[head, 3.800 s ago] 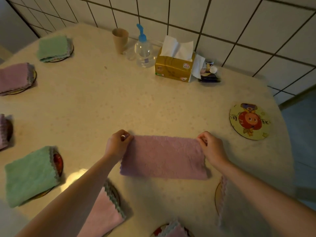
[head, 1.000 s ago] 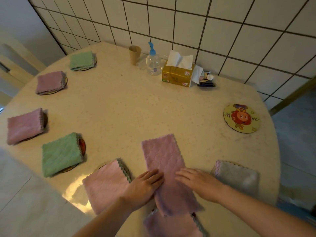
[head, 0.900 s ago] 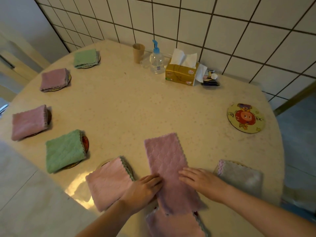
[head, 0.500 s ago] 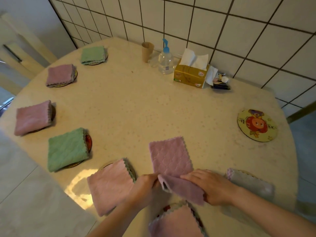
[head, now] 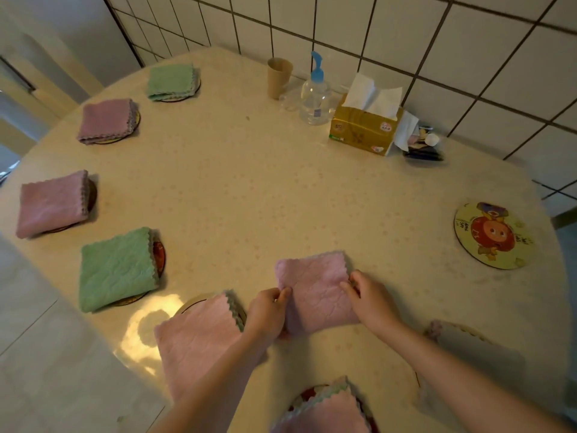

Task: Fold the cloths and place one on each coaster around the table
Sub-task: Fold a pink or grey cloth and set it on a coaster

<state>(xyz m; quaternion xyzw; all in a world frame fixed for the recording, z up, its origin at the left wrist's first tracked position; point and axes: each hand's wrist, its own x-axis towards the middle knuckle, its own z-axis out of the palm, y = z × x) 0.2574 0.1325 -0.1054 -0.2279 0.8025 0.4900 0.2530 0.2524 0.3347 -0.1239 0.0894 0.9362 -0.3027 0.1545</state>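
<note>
The round cream table (head: 281,189) has a wide bare middle, with things only around its rim and along the tiled wall (head: 406,32) at the far side; its left edge drops off to a pale floor (head: 46,354). One cartoon coaster (head: 493,235) lies uncovered near the right edge, well apart from both hands. The pink cloth (head: 315,292), folded to a small near-square, lies flat on the table just short of the near edge, between the two hands. The left hand (head: 268,314) pinches its left edge with thumb and curled fingers, and the right hand (head: 371,298) pinches its right edge the same way, so both hold the cloth. The cloth looks plush and quilted, with a scalloped hem. Folded cloths of the same kind sit on round coasters around the left and near rim: a far green cloth (head: 171,81), a mauve cloth (head: 107,120), a rose cloth (head: 51,203), a near green cloth (head: 117,268), a pale pink cloth (head: 196,339), one at the bottom edge (head: 324,414), and a grey cloth (head: 468,354) on the right. By the wall stand a paper cup (head: 278,77), a clear pump bottle (head: 315,95) and a yellow tissue box (head: 363,129).
</note>
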